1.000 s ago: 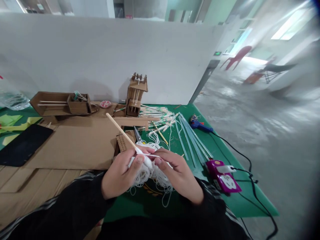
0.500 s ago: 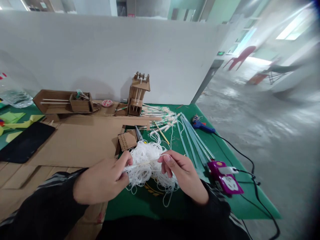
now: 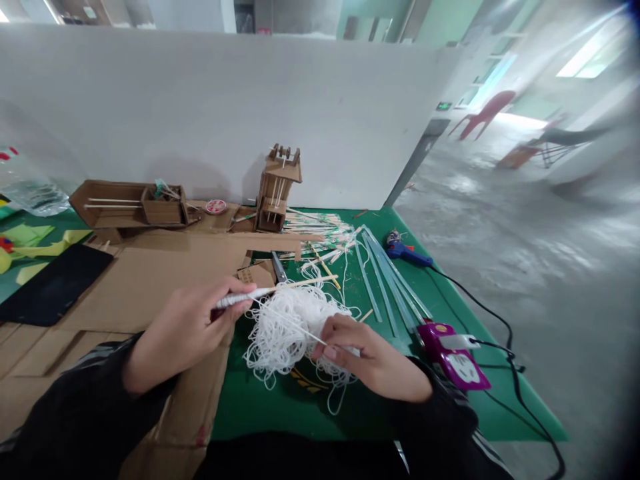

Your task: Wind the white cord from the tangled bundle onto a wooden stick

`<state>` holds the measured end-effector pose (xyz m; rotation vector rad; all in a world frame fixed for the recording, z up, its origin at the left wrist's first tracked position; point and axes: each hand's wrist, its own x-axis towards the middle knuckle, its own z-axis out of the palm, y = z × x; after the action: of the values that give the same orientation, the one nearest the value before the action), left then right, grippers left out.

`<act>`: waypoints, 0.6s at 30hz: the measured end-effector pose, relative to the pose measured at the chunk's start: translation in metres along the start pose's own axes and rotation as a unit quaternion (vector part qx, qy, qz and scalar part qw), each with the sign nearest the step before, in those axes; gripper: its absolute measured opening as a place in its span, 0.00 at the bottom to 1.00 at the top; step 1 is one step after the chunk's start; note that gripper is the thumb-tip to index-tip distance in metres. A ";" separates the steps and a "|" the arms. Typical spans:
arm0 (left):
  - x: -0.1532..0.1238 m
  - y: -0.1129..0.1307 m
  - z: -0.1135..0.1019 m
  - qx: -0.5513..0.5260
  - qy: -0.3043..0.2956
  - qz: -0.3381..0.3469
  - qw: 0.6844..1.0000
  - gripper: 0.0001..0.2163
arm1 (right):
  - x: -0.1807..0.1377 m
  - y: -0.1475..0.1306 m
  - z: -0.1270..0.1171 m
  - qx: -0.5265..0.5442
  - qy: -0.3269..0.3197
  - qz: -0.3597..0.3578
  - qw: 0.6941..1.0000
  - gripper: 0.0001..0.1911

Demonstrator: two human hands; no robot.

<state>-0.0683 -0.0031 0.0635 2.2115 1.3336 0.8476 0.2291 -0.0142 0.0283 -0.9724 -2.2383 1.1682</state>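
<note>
My left hand [image 3: 200,323] is closed around a thin wooden stick [image 3: 305,283] whose near end is wound with white string [image 3: 243,297]. The stick's bare end points right, over a loose tangled heap of white string [image 3: 285,327] on the green table. From the winding a strand [image 3: 295,325] runs taut down to my right hand [image 3: 367,353], which pinches it between thumb and fingers. My right hand sits over the right part of the heap and hides some of it. Scissors [image 3: 279,268] and a small cardboard piece [image 3: 257,274] lie just behind the heap.
Cardboard sheets [image 3: 165,280] cover the table's left side, under a black tablet-like slab [image 3: 55,283]. Cardboard models [image 3: 277,190] stand at the back. Clear glue sticks [image 3: 393,280], a blue glue gun [image 3: 407,253] and a purple power strip [image 3: 457,360] with a cable lie right.
My left hand has moved left and up, tilting the stick so its bare end shows. My right hand has moved down and right, drawing the strand away from the stick.
</note>
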 end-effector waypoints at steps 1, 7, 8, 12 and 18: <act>0.001 0.000 0.002 0.027 0.016 0.008 0.999 0.09 | -0.004 -0.004 0.000 -0.030 -0.012 -0.004 0.999 0.14; 0.004 0.011 0.008 0.043 0.034 0.032 0.998 0.07 | -0.025 -0.037 -0.004 -0.187 0.283 -0.049 0.940 0.12; 0.005 0.013 0.009 0.033 0.031 0.033 0.998 0.07 | -0.023 -0.041 -0.006 -0.215 0.332 -0.064 0.916 0.11; 0.014 0.022 0.014 -0.012 -0.001 0.062 0.998 0.07 | 0.001 -0.050 -0.013 -0.351 0.248 -0.081 0.899 0.14; 0.023 0.024 0.018 -0.164 -0.078 0.044 0.982 0.11 | 0.029 -0.041 -0.010 -0.360 0.155 -0.079 0.917 0.09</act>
<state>-0.0322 0.0057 0.0724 2.0411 0.9523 0.8373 0.2010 -0.0034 0.0699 -1.1032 -2.4371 0.0671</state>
